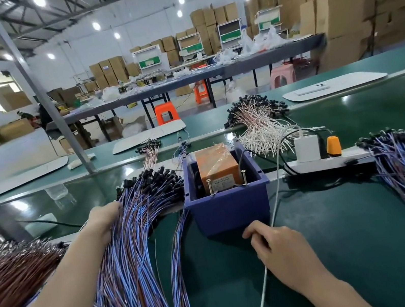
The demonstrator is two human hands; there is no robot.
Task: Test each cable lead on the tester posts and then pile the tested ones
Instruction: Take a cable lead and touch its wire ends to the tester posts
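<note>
Blue-and-brown leads are fanning at nine o'clock under my left hand, fingers buried so I cannot tell their grip, while two tester posts are standing at twelve and my right hand, fingers curled together, is resting on open green belt.

Blue/brown cable leads, orange tester, purple bin, green table

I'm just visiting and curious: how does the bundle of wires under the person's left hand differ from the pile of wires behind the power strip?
The bundle under the left hand is blue-and-brown leads; the far pile is white and pinkish. The blue bundle lies left of the purple bin and is being handled; the white pile lies untouched behind the power strip. Both have black connectors at one end.
</note>
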